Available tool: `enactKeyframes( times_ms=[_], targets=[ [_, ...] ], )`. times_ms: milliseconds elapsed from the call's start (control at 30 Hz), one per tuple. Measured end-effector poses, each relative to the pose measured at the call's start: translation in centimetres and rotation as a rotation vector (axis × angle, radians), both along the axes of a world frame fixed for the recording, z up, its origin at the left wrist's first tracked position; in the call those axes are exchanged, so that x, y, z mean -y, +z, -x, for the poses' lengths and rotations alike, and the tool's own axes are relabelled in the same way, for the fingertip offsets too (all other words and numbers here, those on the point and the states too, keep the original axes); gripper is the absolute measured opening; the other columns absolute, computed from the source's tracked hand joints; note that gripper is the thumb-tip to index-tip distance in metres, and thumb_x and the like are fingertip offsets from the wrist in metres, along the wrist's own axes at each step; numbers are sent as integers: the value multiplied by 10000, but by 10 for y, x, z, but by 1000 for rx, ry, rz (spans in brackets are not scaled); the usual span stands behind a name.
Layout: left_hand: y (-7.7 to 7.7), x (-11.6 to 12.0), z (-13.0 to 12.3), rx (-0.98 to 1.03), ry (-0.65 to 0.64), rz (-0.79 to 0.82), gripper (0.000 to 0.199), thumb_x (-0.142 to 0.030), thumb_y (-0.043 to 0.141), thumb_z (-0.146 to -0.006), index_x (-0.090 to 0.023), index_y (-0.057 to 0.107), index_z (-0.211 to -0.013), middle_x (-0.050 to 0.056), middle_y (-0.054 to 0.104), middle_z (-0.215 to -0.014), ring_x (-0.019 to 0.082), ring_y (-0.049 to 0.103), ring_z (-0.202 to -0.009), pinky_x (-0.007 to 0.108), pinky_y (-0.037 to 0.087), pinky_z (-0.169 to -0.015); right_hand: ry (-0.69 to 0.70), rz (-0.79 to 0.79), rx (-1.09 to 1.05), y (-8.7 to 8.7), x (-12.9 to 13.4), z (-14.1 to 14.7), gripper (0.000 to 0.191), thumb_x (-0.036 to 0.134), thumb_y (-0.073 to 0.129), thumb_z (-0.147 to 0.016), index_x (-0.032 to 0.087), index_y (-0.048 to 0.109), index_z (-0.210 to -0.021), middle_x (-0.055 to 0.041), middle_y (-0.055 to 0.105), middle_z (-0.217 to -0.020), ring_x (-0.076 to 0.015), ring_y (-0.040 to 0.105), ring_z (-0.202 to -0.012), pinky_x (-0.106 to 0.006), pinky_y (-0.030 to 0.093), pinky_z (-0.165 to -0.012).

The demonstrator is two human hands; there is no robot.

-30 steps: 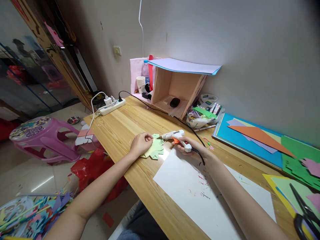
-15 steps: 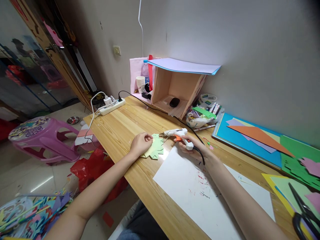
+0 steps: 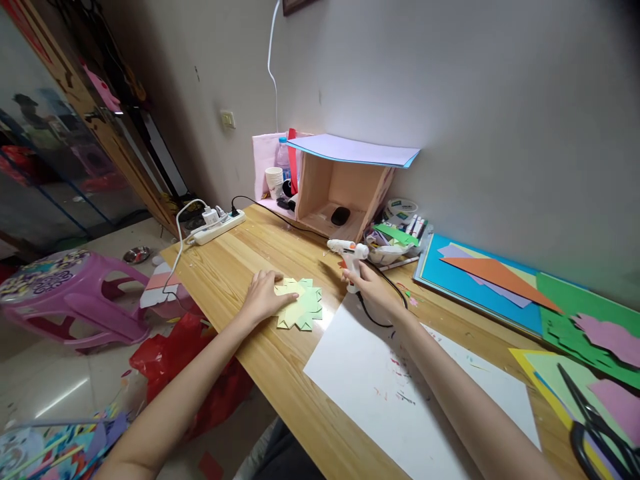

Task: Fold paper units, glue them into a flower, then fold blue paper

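Glue gun (image 3: 351, 252) is being held over the table (image 3: 233, 260), its barrel running crosswise, front end pointing left, handle slanting down into the right hand (image 3: 373, 288) gripping it. The left hand (image 3: 261, 298) is laying its thumb across a flat, spiky paper cutout (image 3: 306, 310); whether it is pinching, I cannot tell.

Grey wall (image 3: 490, 120), pink stool (image 3: 107, 280) (patterned seat)

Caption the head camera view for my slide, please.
Left hand on a spiky, pale green paper cutout, right hand gripping a white glue gun.
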State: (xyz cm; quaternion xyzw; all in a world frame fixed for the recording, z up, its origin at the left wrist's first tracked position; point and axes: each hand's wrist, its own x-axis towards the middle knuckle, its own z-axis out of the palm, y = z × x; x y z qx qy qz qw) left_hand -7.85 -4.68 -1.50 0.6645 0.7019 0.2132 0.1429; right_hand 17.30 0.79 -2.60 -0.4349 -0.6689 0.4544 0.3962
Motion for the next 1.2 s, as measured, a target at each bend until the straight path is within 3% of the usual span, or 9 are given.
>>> enactKeyframes(
  times_ms=[133,267,433,533,733,867,1033,1133,1200],
  targets=[
    [-2,-6,2,-16,-7,86,538,-558,677,-548,-194,567,-929,76,542,-1010,271,478,-1034,340,379,-868,-29,-144,185,-5,-8,12,277,442,502,-795,196,565,-905,-39,578,-886,-217,490,-849,-331,357,-778],
    [-8,-12,-1,138,-39,80,461,-433,735,-519,-186,535,-854,60,563,-955,214,548,-917,304,431,-793,-65,-261,336,-15,-9,16,260,422,475,-814,194,581,-879,-46,592,-842,-231,474,-822,-346,338,-777],
    [-15,-13,-4,423,-107,157,600,-351,755,-520,-161,458,-1005,41,587,-887,145,573,-717,271,469,-652,-49,-339,504,-16,-4,13,300,417,490,-810,173,551,-973,-77,583,-929,-244,463,-851,-364,344,-791],
    [-12,-8,-7,299,-188,127,705,-426,775,-462,-161,495,-1053,71,550,-974,189,553,-846,303,459,-744,-95,-338,542,-10,7,13,386,444,514,-794,168,509,-1064,-97,550,-986,-258,448,-897,-373,362,-803],
    [4,-3,-15,26,-357,119,553,-498,744,-461,-190,572,-887,67,511,-950,271,473,-992,352,398,-830,-349,-452,439,-2,39,6,341,347,451,-840,171,460,-1132,-117,511,-1089,-264,417,-1037,-389,329,-906],
    [6,-6,-19,123,-385,186,516,-422,746,-474,-180,531,-876,51,550,-938,243,512,-921,322,419,-768,-365,-415,435,-5,45,3,325,339,485,-817,159,480,-1087,-119,535,-1066,-260,445,-1025,-386,350,-890],
    [11,-8,-20,347,-386,228,475,-297,734,-508,-172,553,-929,38,601,-965,225,544,-942,302,431,-793,-277,-247,442,-8,25,12,448,356,546,-761,136,457,-1141,-131,553,-1092,-248,505,-976,-353,387,-829],
    [30,-3,-14,440,-364,127,409,-286,693,-588,-171,585,-965,45,615,-1003,211,564,-928,298,441,-793,-171,-155,478,-7,9,19,293,312,530,-742,150,546,-985,-94,613,-952,-237,544,-846,-325,395,-743],
    [46,4,-9,435,-312,-38,262,-282,627,-679,-176,607,-918,37,627,-934,189,579,-867,292,450,-767,-121,-115,469,-7,1,21,183,260,494,-734,158,574,-864,-59,628,-835,-213,551,-747,-294,390,-681]
  ],
)
